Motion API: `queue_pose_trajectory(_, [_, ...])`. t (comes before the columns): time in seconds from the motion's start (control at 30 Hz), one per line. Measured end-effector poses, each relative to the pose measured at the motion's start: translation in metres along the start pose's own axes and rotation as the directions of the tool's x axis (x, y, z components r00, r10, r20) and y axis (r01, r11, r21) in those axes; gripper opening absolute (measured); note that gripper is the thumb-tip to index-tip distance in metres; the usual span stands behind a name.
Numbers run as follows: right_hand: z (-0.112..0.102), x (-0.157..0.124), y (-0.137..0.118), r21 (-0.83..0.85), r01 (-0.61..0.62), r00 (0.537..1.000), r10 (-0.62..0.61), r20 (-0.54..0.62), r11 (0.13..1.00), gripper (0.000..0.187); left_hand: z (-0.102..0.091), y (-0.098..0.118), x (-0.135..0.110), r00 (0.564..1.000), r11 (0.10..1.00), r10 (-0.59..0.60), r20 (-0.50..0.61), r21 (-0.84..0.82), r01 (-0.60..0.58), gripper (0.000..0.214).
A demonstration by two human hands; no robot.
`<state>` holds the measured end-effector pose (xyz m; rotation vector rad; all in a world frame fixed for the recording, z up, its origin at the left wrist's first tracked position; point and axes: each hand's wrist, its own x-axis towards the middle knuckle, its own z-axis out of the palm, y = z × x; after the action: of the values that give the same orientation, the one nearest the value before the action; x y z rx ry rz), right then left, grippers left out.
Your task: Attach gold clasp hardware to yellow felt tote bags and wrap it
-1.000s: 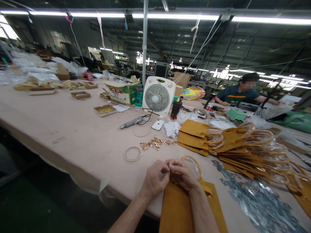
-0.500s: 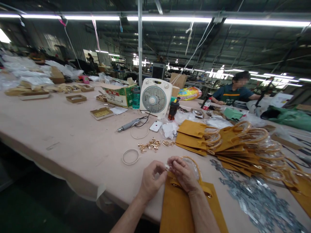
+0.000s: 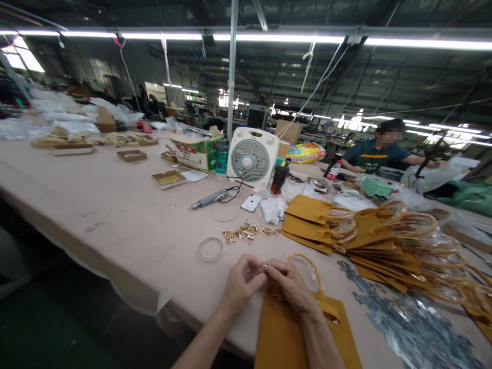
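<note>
My left hand and my right hand meet fingertip to fingertip over the top edge of a mustard-yellow bag panel. Pinched between them is a small, shiny metal fitting, mostly hidden by the fingers. Under my right wrist lies the panel, with a plastic-wrapped rolled handle arching up behind that hand. Gold-coloured metal fittings lie loose just beyond my hands. A roll of narrow tape rests to the left of them.
At right are stacked mustard bag panels and a spread of grey metal plates. Farther back stand a box fan, an electric screwdriver, a phone and a tray of small brass parts. A co-worker sits across the table.
The whole view has shifted slightly. My fingers have closed in tighter, and the pale piece that showed between them is now mostly covered. The panel stays under my right hand.
</note>
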<state>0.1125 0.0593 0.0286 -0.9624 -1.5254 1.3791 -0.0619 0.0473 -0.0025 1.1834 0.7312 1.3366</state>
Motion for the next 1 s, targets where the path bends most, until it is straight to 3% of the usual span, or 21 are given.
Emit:
queue_pose_trajectory(0.1, [-0.001, 0.000, 0.002, 0.002, -0.011, 1.000, 0.011, -0.001, 1.000, 0.030, 0.000, -0.001, 0.001, 1.000, 1.000, -0.008, -0.006, 0.018, 0.008, 0.027])
queue_pose_trajectory(0.3, [-0.008, 0.002, 0.016, 0.029, 0.073, 0.985, -0.067, -0.159, 0.997, 0.033, 0.000, -0.004, 0.003, 1.000, 0.999, -0.007, -0.026, 0.052, 0.009, 0.028])
queue_pose_trajectory(0.47, [-0.003, 0.002, 0.005, -0.068, 0.085, 0.996, -0.087, -0.030, 0.994, 0.030, -0.003, -0.006, 0.004, 0.999, 0.999, -0.046, 0.014, -0.013, 0.046, 0.033])
queue_pose_trajectory(0.6, [0.000, 0.003, 0.000, -0.064, 0.051, 0.998, -0.052, -0.022, 0.997, 0.034, -0.005, -0.007, 0.003, 0.997, 0.997, -0.069, 0.015, -0.029, 0.070, 0.036])
queue_pose_trajectory(0.77, [-0.001, 0.004, 0.009, -0.049, 0.018, 0.999, -0.020, -0.048, 0.999, 0.037, -0.002, -0.003, 0.000, 0.999, 0.997, -0.034, -0.015, 0.073, 0.035, 0.031])
queue_pose_trajectory(1.0, [0.000, 0.004, 0.019, 0.149, -0.121, 0.985, 0.138, -0.104, 0.981, 0.048, 0.008, -0.001, 0.001, 0.985, 0.929, 0.148, -0.093, 0.354, -0.106, 0.014])
